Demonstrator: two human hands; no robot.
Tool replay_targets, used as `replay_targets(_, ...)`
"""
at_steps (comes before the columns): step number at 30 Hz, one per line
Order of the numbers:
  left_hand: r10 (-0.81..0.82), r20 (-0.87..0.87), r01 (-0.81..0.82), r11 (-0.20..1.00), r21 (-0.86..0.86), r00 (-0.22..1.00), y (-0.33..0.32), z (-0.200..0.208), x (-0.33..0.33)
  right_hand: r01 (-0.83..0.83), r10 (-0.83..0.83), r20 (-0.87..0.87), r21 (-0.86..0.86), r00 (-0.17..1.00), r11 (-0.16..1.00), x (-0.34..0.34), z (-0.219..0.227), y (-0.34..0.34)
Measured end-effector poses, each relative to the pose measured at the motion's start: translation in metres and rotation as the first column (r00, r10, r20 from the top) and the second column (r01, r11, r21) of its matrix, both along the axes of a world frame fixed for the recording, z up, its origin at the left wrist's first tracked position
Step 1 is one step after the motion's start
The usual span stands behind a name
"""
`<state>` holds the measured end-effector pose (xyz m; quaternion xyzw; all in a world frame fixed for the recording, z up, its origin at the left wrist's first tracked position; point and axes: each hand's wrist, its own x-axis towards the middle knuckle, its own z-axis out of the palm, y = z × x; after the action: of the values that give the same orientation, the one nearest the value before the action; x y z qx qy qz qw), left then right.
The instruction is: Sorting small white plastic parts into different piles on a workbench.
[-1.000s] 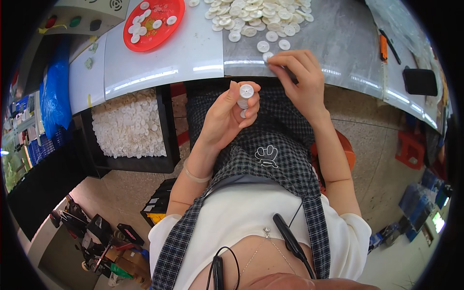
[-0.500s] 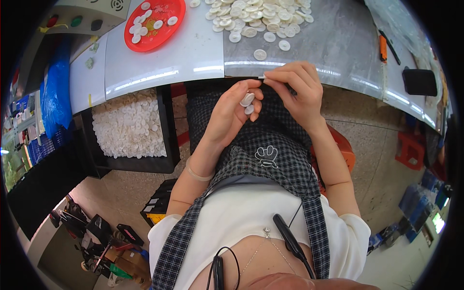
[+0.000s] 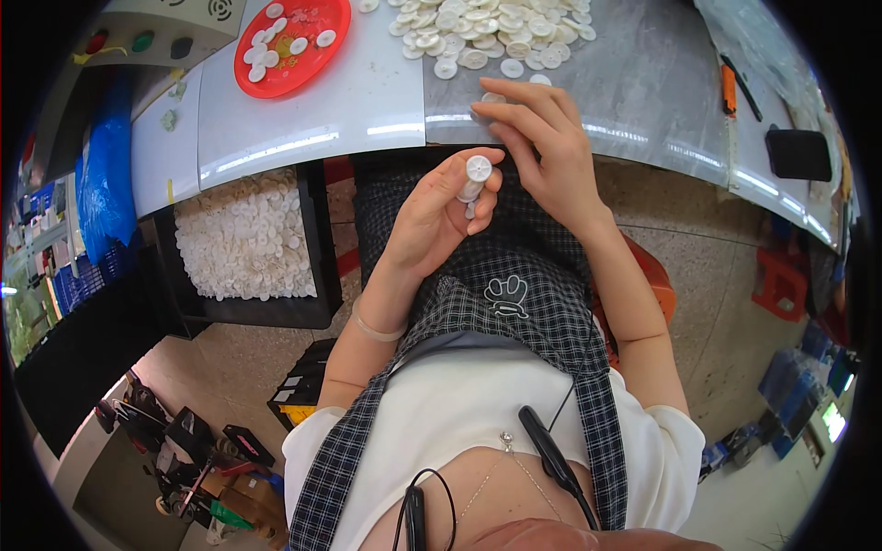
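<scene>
Holds a few white discs (image 3: 479, 168) in the left hand (image 3: 441, 207), right of the red plate (image 3: 299, 81) and nearer than it, with thumb and fingers curled round them and one disc facing up at the fingertips. Has the right hand (image 3: 556, 161) farther right of the red plate, over the bench (image 3: 367, 101), with fingers loosely parted and thumb apart, close to a loose disc (image 3: 493, 97) partly hidden behind them. Cannot tell about contact between fingertips and disc.

Partly covers another loose disc (image 3: 540, 81) with the same hand. Has a broad heap of discs (image 3: 491, 28) just past the fingers, right of the red plate, crowding the bench there.

Has a grey control box (image 3: 138, 35) with coloured buttons left of the red plate, and a blue plastic bag (image 3: 106, 174) lower on that side. Has a black bin (image 3: 266, 312) full of discs below the red plate. Far right of the red plate, has an orange tool (image 3: 729, 92), a slim black stick (image 3: 742, 89) beside it, a dark flat rectangle (image 3: 798, 154) and crumpled clear film (image 3: 763, 46).
</scene>
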<state>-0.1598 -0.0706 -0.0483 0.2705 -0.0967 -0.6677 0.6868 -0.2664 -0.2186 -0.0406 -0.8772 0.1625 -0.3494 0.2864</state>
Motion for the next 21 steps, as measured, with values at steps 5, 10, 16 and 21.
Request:
replay_targets(5,0.009,0.004,-0.009,0.999,-0.045,1.000,0.004,-0.003,0.001,-0.031,0.029,-0.059,-0.044,0.998,0.999,-0.006,-0.002,-0.001)
replay_targets(10,0.024,0.004,-0.024,1.000,-0.007,1.000,0.002,0.000,0.001,-0.132,0.122,0.050,0.430,0.991,0.893,-0.016,0.006,0.003)
replay_targets(16,0.009,0.070,-0.012,0.999,0.050,0.998,0.000,0.005,-0.002,-0.402,0.299,0.268,0.603,0.916,0.689,-0.017,0.018,0.009)
replay_targets(21,-0.038,0.041,0.039,0.999,-0.007,0.998,0.001,0.003,0.000,-0.412,0.325,0.254,0.616,0.911,0.672,-0.019,0.017,0.010)
